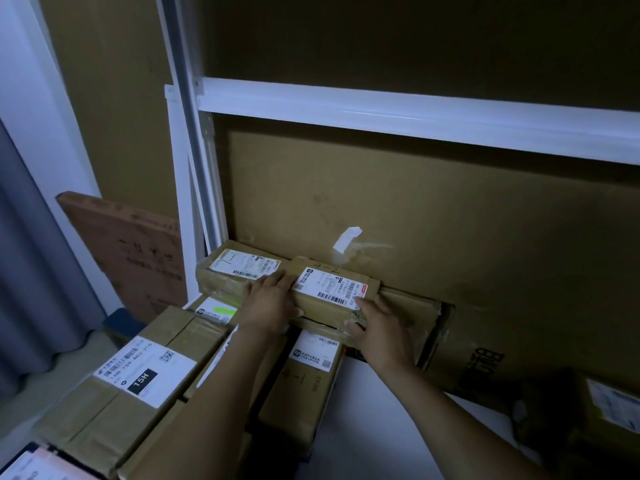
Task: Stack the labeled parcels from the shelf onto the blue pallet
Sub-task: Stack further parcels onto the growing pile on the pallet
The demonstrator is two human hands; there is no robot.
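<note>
A small brown parcel [332, 282] with a white label and "4-2" written on top sits on the stack of parcels. My left hand [268, 301] grips its left end. My right hand [379, 323] holds its right front corner. Beside it on the left lies another labeled parcel [235, 271]. Below are more stacked parcels: one with a "15H" label [138, 372] and one marked "4-1" [304, 379]. A dark blue corner of the pallet [123, 320] shows at the left, mostly hidden under the boxes.
A white shelf frame [398, 112] and a big flat cardboard sheet [433, 237] stand right behind the stack. A reddish board [128, 251] leans at the left near a grey curtain [31, 271]. Another labeled box [609, 414] sits at the lower right.
</note>
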